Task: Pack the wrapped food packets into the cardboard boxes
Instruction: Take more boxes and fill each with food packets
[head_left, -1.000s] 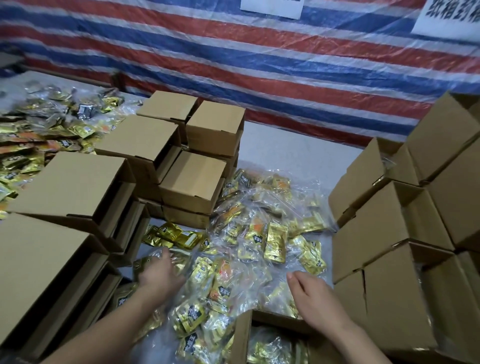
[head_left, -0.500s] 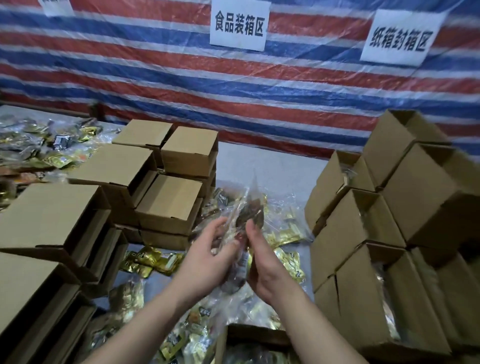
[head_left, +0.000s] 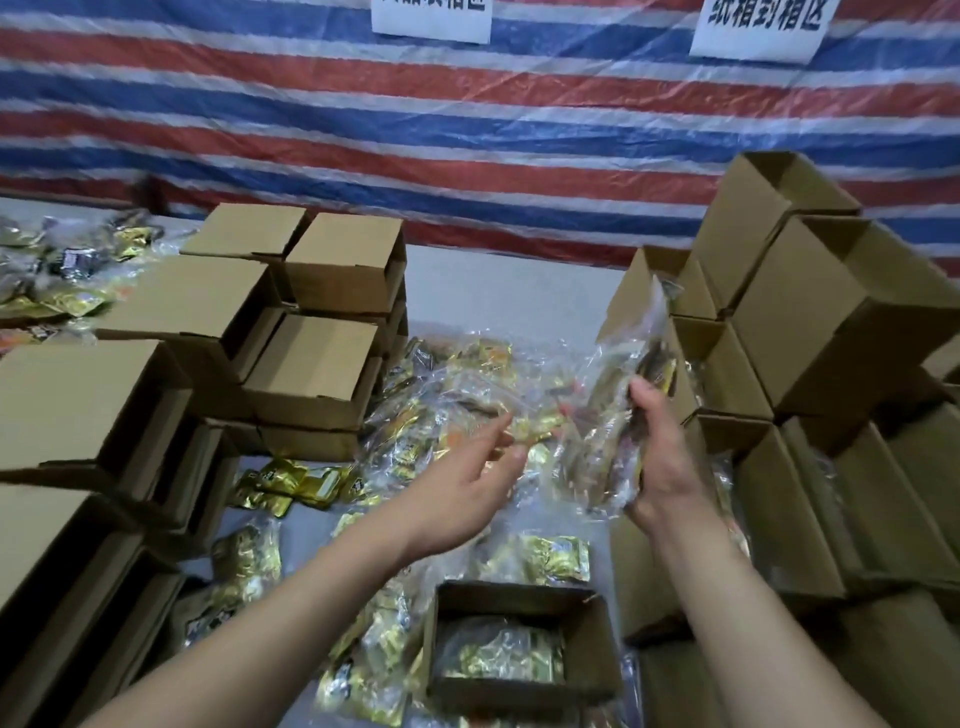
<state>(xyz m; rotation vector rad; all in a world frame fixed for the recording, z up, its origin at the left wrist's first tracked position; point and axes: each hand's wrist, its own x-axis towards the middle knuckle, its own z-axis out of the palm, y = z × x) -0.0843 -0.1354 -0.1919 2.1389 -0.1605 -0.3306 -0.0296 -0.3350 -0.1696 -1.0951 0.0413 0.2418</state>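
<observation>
- Half a second ago both my hands met around the clear plastic bag of gold-wrapped food packets (head_left: 623, 395) in the middle; now my right hand (head_left: 655, 441) alone grips it and has carried it rightward, up beside the stacked brown cardboard boxes (head_left: 810, 322).
- My left hand (head_left: 470, 483) has let go and hangs released, fingers straight, palm turned inward, over the loose packets on the grey surface (head_left: 498, 291).
- My right arm reaches forward, fingers curled round the bag's lower half, bag upright.
- I judge this bag is heading into a box, maybe the open brown cardboard box (head_left: 597, 670) nearest me, already part-filled.
</observation>
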